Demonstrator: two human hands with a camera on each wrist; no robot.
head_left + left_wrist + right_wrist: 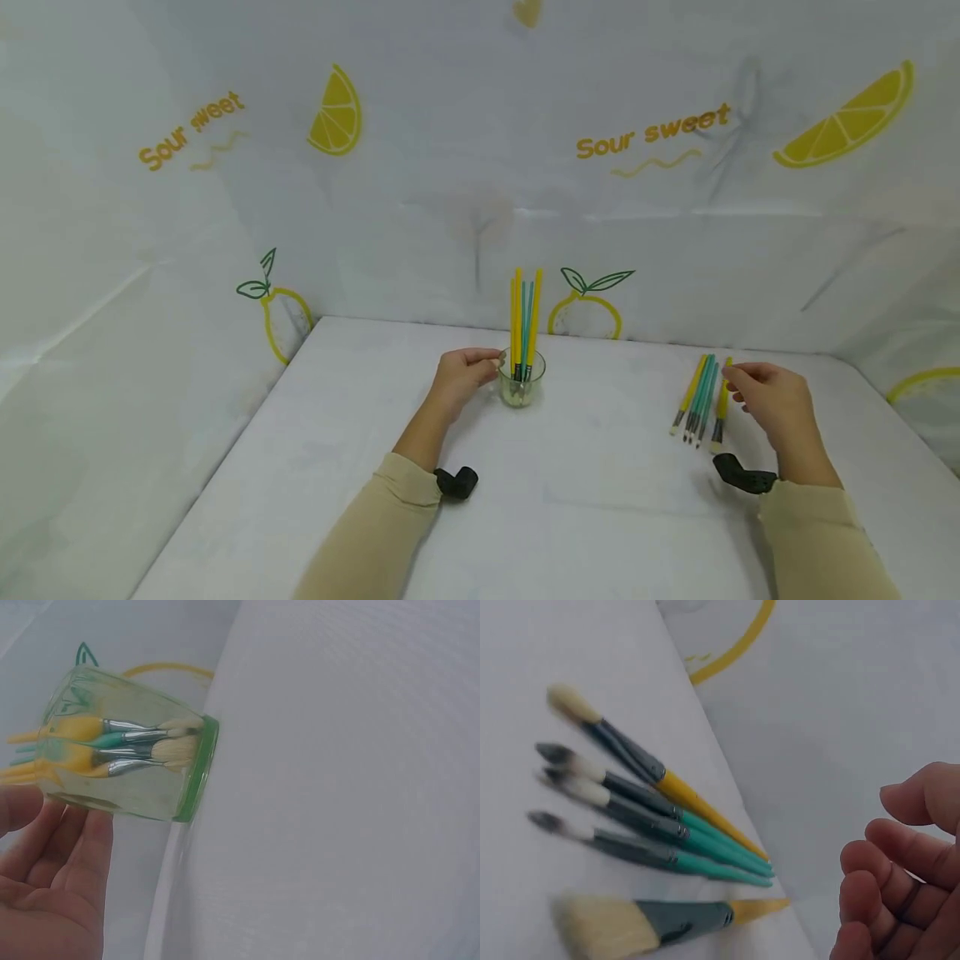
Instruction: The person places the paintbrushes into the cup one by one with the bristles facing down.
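Note:
A clear glass cup (517, 398) with a greenish base stands upright on the table and holds several yellow and teal paintbrushes (528, 317), bristles down. At its left side, my left hand (459, 379) pinches the rim between thumb and fingers. Farther right lies a loose row of paintbrushes (702, 396), handles pointing away: three teal ones between two yellow ones. My right hand (776, 408) hovers beside the wide yellow flat brush (690, 924), its fingers loosely bent. In the right wrist view a gap separates those fingertips (861, 889) from the brush handles, and nothing is held.
The white-covered table (570, 533) meets a white backdrop (450, 208) printed with lemons and lettering, close behind the cup and brushes. A black wrist device (456, 483) sits on the left wrist, and another black device (742, 475) on the right.

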